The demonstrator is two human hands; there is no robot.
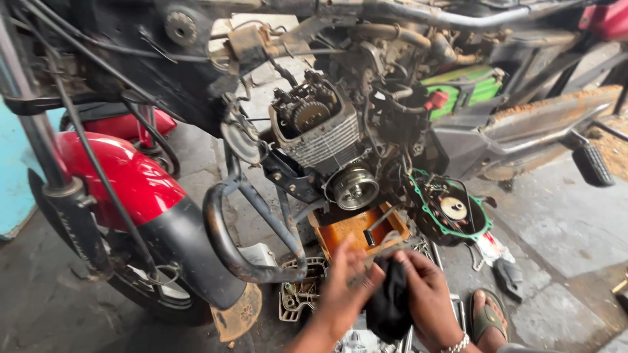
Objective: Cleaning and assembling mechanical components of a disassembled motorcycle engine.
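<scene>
Head view: both hands meet low in the frame, just in front of the stripped motorcycle engine (324,140). The left hand (343,287) and the right hand (428,297) each close around a black rag (389,301) bunched between them; the left fingers spread over its near edge, the right hand grips it from the other side. Whether anything small is wrapped inside the cloth cannot be told.

The rag looks soft, light and limp, likely oily given the setting, so it would fold and slip rather than hold a shape; a full pinch of bunched cloth seems the safest grasp.

Just beyond the hands an orange tray (356,229) sits under the engine with a tool lying in it. To its right hangs an open engine cover (448,212) edged by a green gasket. A black crash bar (245,252) curves in front, and the red front mudguard (124,176) with its wheel stands at the left. Metal parts and tools (301,291) lie scattered on the floor near the hands.

The floor (562,229) is grey concrete, stained and dusty. A sandalled foot (487,317) rests at the lower right. Space is tight, with cables and frame tubes overhead.
</scene>
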